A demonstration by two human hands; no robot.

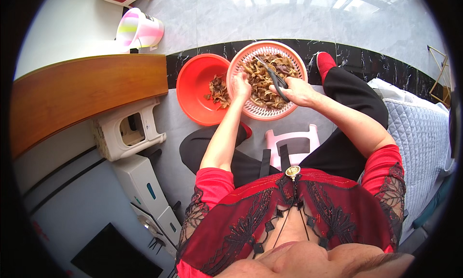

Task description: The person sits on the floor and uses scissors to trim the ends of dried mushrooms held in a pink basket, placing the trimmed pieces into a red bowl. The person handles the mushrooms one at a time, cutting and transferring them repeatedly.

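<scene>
A pink slotted colander (233,61) full of shrivelled brown pieces (263,92), which look like dried mushrooms, stands before me. In my right hand (300,91) is a pair of black-handled scissors (276,79), its metal blades reaching toward the far left over the pieces. My left hand (240,87) is at the colander's left rim, fingers drawn together; whatever they pinch is too small to make out. Left of the colander and partly behind its rim sits a red basin (190,87), with a smaller heap of brown pieces (219,91) on its right side.
A pink stool (273,145) is between my legs. On the left are a wooden panel (91,87), a white stool (108,140) and a white cabinet (140,179). A pastel bucket (152,32) stands at the far left. A quilted pale cover (417,128) hangs at my right.
</scene>
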